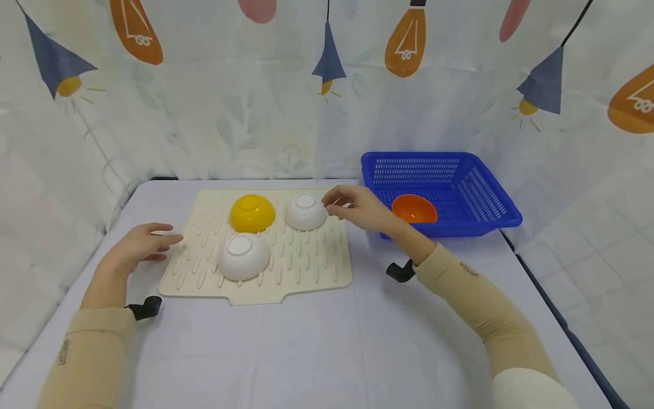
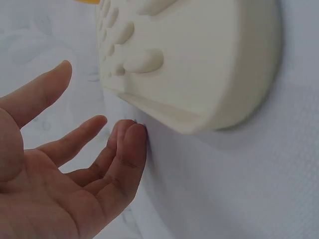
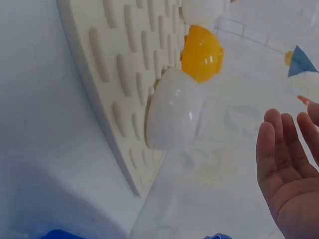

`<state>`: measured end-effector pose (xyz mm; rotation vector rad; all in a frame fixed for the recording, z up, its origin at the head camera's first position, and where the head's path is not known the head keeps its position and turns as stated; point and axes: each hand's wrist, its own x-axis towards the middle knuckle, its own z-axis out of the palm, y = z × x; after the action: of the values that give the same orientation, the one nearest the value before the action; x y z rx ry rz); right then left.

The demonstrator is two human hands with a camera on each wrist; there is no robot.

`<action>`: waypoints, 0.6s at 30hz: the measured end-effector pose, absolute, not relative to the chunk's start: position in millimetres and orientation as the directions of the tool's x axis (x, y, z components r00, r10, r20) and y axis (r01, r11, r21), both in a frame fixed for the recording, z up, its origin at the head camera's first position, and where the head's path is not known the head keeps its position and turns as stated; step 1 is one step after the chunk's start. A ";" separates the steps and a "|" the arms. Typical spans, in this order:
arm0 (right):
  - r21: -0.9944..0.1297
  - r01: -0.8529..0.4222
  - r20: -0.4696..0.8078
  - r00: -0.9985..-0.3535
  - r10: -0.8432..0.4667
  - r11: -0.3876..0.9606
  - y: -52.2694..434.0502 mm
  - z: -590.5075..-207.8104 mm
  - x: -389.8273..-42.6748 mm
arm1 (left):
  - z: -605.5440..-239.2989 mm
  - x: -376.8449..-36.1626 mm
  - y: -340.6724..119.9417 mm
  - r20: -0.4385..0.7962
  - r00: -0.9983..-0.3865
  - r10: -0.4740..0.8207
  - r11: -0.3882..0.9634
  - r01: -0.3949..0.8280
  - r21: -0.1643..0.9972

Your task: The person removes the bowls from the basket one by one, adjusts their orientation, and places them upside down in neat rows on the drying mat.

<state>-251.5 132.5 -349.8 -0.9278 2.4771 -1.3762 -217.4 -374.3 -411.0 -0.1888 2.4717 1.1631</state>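
The right hand [image 1: 357,209], fingers apart, is reaching for the far white bowl [image 1: 305,212] on the drying mat [image 1: 317,267], needing a rim grip, while the open-fingered left hand [image 1: 140,245] is resting beside the mat.

A pale lavender-white cloth-covered worktop [image 1: 306,352] fills the foreground. Behind and on both sides hangs a white fabric curtain [image 1: 214,113] printed with orange light bulbs [image 1: 406,42], navy blue cone lampshades [image 1: 544,82] and pink shapes. The lighting is soft and even.

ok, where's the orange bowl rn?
Head view, right side: the orange bowl sits upright inside the blue basket, just beyond the right hand.
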 end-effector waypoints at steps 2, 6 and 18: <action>-0.815 -0.437 0.153 -0.795 -0.587 0.380 136.2 -349.4 -253.2 | -413.8 -219.8 -375.7 -0.399 -0.916 0.049 0.644 -0.276 0.713; -0.818 -0.441 0.153 -0.785 -0.601 0.368 143.9 -348.9 -257.8 | -417.2 -225.4 -374.5 -0.378 -0.922 0.079 0.643 -0.242 0.726; -0.851 -0.384 0.167 -0.845 -0.508 0.359 173.9 -340.1 -268.1 | -417.5 -229.2 -373.3 -0.372 -0.920 0.122 0.634 -0.216 0.742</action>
<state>-268.1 173.9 -340.1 -0.8195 2.4844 -1.5016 -229.2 -373.3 -417.5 -0.0751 2.4682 1.1946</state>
